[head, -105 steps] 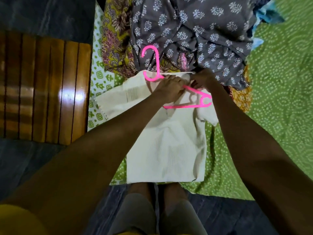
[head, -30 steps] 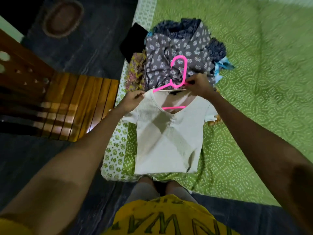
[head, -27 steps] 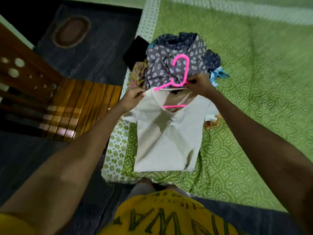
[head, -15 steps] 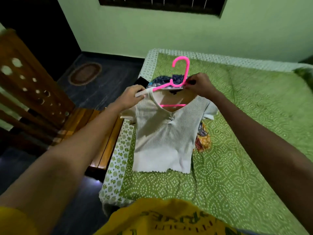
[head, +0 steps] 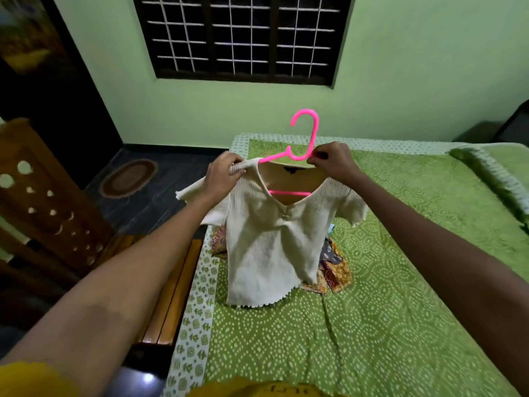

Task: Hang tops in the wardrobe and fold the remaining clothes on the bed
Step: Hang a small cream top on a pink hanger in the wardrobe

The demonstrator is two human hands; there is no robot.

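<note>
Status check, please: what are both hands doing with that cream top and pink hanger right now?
Left hand grips cream top at its shoulder. Right hand pinches pink hanger below the hook. Top on hanger, lifted over the bed. Nothing in the way.

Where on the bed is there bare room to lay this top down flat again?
The green bedspread is bare to the right of the cream top, toward the pillow, and in front below the top's hem. It is crowded behind the top, where a pile of patterned clothes lies near the bed's left edge.
</note>
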